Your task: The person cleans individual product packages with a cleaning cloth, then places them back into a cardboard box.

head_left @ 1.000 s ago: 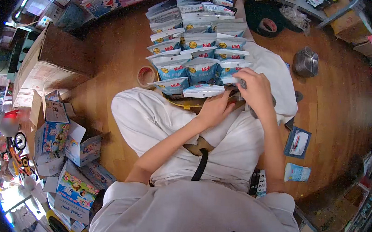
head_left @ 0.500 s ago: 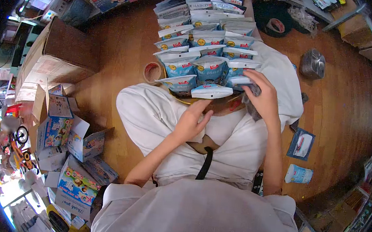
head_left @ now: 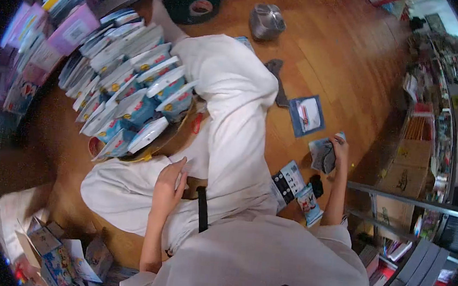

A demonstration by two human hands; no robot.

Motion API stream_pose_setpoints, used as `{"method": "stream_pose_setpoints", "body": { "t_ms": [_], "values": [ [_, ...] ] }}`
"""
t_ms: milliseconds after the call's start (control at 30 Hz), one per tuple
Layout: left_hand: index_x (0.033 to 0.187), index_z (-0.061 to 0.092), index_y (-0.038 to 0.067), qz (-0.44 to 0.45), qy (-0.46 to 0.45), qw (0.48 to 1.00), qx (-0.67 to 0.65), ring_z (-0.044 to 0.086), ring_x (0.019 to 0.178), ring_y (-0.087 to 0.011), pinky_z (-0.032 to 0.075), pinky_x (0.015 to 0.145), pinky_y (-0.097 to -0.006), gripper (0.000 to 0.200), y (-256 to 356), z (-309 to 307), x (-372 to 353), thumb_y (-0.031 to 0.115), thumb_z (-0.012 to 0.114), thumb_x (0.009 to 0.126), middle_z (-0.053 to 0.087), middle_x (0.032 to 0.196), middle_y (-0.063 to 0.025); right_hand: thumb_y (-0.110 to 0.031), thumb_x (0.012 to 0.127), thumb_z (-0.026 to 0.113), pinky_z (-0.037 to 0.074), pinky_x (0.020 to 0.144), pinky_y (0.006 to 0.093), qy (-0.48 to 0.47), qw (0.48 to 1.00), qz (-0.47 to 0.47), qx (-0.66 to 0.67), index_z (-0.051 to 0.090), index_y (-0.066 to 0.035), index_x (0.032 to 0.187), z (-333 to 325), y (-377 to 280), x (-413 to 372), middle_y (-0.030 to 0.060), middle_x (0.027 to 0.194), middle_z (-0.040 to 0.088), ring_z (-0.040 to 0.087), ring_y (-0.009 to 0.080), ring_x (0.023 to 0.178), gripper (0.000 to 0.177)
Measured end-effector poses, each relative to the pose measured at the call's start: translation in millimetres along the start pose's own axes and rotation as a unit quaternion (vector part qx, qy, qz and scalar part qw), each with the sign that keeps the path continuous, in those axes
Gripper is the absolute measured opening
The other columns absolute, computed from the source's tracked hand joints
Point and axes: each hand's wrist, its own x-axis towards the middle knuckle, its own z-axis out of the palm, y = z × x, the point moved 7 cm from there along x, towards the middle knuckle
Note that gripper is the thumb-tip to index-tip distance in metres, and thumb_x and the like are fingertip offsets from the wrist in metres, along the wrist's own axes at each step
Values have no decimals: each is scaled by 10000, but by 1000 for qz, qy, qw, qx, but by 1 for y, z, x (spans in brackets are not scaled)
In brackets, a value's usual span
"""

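Observation:
My right hand [head_left: 340,150] is at the floor on the right, its fingers closed on the edge of a small blue and grey packet [head_left: 323,154]. Blur hides whether the grey part is a separate piece. Over my lap, my left hand [head_left: 169,186] has its fingers apart and holds nothing. Rows of upright blue and white pouches [head_left: 137,105] stand close together in front of my crossed legs, up and left of my left hand. A dark blue-edged packet with a white centre [head_left: 306,116] lies just beyond my right hand.
Blue and white packets [head_left: 308,203] lie beside my right thigh, near a metal rack [head_left: 414,202]. A clear container [head_left: 267,22] and a tape roll [head_left: 200,7] are farther forward. Opened printed boxes [head_left: 58,256] sit at the lower left.
The view has turned right. My right hand has moved from the pouches to the packet on the right-hand floor. My left hand has drawn back from the nearest pouch.

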Motion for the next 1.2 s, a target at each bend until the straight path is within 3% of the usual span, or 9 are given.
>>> {"method": "stream_pose_setpoints", "body": {
  "t_ms": [167, 367, 500, 633, 800, 967, 1067, 1100, 1200],
  "values": [
    [1216, 548, -25, 16, -42, 998, 34, 561, 1003, -377, 431, 902, -416, 353, 13, 5, 10, 62, 570, 874, 605, 1092, -213, -487, 719, 714, 512, 754, 374, -86, 947, -65, -303, 659, 45, 1008, -7, 53, 1, 193, 1023, 672, 656, 299, 870, 608],
    [1235, 532, -22, 27, -71, 993, 95, 550, 1016, -396, 425, 914, -441, 368, 11, 3, 28, 72, 563, 881, 595, 1114, -220, -445, 768, 715, 526, 674, 396, -21, 992, 122, 12, 602, 36, 1039, 13, 163, 28, 117, 922, 670, 645, 262, 756, 564],
    [1242, 522, -14, 39, -77, 992, 95, 543, 1032, -394, 422, 921, -446, 394, 20, 4, 34, 63, 581, 861, 590, 1129, -214, -501, 808, 667, 525, 660, 394, -132, 902, 286, 296, 611, 0, 1036, 38, 99, -32, 75, 851, 652, 621, 240, 672, 553],
    [1225, 534, 0, 59, -66, 994, 64, 539, 1066, -383, 421, 936, -434, 392, 23, -3, 31, 53, 594, 841, 587, 1155, -197, -494, 802, 670, 503, 712, 347, -69, 885, 228, 400, 610, -44, 1101, 17, -14, -69, 70, 931, 629, 597, 209, 811, 544],
    [1333, 451, 57, 84, -31, 996, 15, 424, 1262, -351, 369, 1041, -430, 558, 39, -19, 34, 67, 620, 802, 441, 1365, -192, -480, 812, 668, 395, 922, 342, -153, 984, 39, 88, 537, -10, 1217, -2, -107, -71, 69, 1150, 555, 515, 190, 1053, 634],
    [1392, 403, 148, 167, 140, 972, 86, 240, 1403, -255, 219, 1053, -643, 674, 84, -57, 27, 111, 657, 769, 329, 1463, -145, -181, 761, 771, 456, 838, 329, -622, 767, -157, 1, 658, -22, 1047, 93, -277, -226, 75, 1050, 653, 579, 151, 974, 347],
    [1390, 411, 162, 271, 23, 927, 257, 277, 1391, -224, 162, 1030, -701, 679, 109, -66, 14, 137, 671, 764, 378, 1439, -116, -139, 771, 764, 458, 822, 290, -788, 530, -296, -107, 695, -15, 951, 146, -332, -317, 75, 970, 674, 595, 124, 929, 229],
    [1370, 436, 195, 304, 15, 910, 282, 396, 1325, -258, 259, 1047, -600, 592, 105, -67, 7, 222, 628, 811, 444, 1401, -110, -168, 796, 740, 457, 824, 290, -774, 549, -305, -80, 689, -7, 946, 153, -343, -321, 86, 951, 671, 596, 136, 920, 225],
    [1312, 473, 82, 193, 31, 972, -127, 540, 1179, -248, 412, 986, -440, 528, 76, -87, -11, 171, 657, 826, 567, 1253, -88, -262, 873, 649, 451, 832, 294, -759, 581, -289, 56, 667, 18, 918, 168, -380, -333, 114, 892, 658, 597, 170, 892, 284]
  ]
}}
